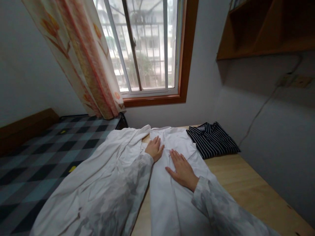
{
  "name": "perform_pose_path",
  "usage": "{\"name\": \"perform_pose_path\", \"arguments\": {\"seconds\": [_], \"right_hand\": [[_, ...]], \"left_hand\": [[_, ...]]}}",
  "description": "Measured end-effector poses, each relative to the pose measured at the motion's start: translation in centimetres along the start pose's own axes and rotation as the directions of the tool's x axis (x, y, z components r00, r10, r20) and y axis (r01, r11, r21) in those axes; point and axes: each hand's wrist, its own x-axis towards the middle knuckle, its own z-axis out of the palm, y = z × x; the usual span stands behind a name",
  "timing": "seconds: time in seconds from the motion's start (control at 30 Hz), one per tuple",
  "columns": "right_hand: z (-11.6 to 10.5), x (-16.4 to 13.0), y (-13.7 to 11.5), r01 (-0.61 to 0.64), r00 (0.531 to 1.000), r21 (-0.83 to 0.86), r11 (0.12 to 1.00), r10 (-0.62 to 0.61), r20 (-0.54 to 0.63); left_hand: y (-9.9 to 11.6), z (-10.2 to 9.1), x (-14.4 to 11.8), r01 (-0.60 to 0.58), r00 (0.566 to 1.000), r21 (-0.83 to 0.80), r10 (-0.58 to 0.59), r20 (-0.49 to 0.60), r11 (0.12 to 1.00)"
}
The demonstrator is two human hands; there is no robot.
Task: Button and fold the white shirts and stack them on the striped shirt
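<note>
A white garment (161,196), long and narrow with a few creases, lies spread on the light wooden table (236,177). My left hand (155,149) rests flat on its left edge near the far end. Lower down, my right hand (183,170) lies palm down on the middle of the cloth, fingers stretched out. Neither hand holds anything. Left of the garment, a second off-white cloth (91,177) lies rumpled, partly hidden by my left sleeve. A folded black garment with white stripes (214,141) sits at the table's far right.
A bed with a dark checked cover (73,137) stands along the left. Ahead is a window (147,49) with a flowered curtain (83,59). A wooden wall shelf (265,32) hangs at the upper right, above a cable (258,113) running down the wall.
</note>
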Motion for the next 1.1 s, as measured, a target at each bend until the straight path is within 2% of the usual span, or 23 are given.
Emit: {"name": "perform_pose_path", "arguments": {"seconds": [0.07, 0.17, 0.23, 0.3, 0.4, 0.5, 0.63, 0.7, 0.83, 0.93, 1.0, 1.1], "right_hand": [[0.0, 0.0, 0.0, 0.002, 1.000, -0.004, 1.000, -0.002, 0.000], [-0.1, 0.0, 0.0, 0.001, 1.000, -0.004, 1.000, -0.001, 0.014], [-0.2, 0.0, 0.0, -0.002, 1.000, -0.004, 1.000, 0.002, 0.026], [-0.3, 0.0, -0.1, -0.006, 0.999, -0.006, 1.000, 0.006, 0.036], [-0.4, 0.0, 0.0, -0.006, 0.999, -0.008, 1.000, 0.006, 0.040], [-0.4, -0.1, 0.1, -0.004, 0.999, -0.006, 1.000, 0.004, 0.041], [-0.2, -0.1, 0.1, -0.003, 0.999, 0.014, 1.000, 0.002, 0.047], [0.0, 0.0, 0.3, 0.003, 1.000, 0.061, 0.998, -0.005, 0.028], [-0.5, 0.4, 1.8, 0.038, 0.992, 0.254, 0.966, -0.005, -0.130], [-2.4, -0.4, 4.5, 0.037, 0.951, 0.312, 0.949, 0.062, -0.302], [-4.0, -1.8, 6.7, -0.014, 0.925, 0.265, 0.964, 0.113, -0.363], [-5.5, -5.0, 9.4, -0.190, 0.895, 0.130, 0.973, 0.226, -0.383]], "left_hand": [[-0.4, 0.1, -1.9, -0.024, 0.997, 0.009, 0.023, 0.072, 1.000], [-0.5, -0.1, -3.2, 0.031, 0.993, 0.020, -0.033, 0.109, 0.999], [-0.3, -0.5, -3.1, 0.078, 0.995, 0.023, -0.079, 0.058, 0.997], [-0.1, -1.1, -2.7, 0.139, 0.990, 0.031, -0.137, -0.040, 0.990], [0.0, -2.2, -2.3, 0.290, 0.947, 0.075, -0.275, -0.165, 0.954], [-0.3, -2.9, -2.1, 0.382, 0.916, 0.123, -0.358, -0.180, 0.916], [-0.5, -3.2, -1.6, 0.425, 0.898, 0.115, -0.403, -0.178, 0.898], [-0.1, -3.3, -1.6, 0.370, 0.918, 0.087, -0.349, -0.186, 0.925], [1.7, -3.6, -3.5, 0.022, 0.989, -0.025, -0.025, -0.147, 0.999], [3.2, -3.7, -6.2, -0.171, 0.984, -0.050, 0.169, -0.054, 0.984], [3.7, -3.4, -7.8, -0.216, 0.976, -0.045, 0.218, 0.024, 0.975], [3.8, -2.8, -8.9, -0.198, 0.970, -0.041, 0.202, 0.134, 0.979]]}}
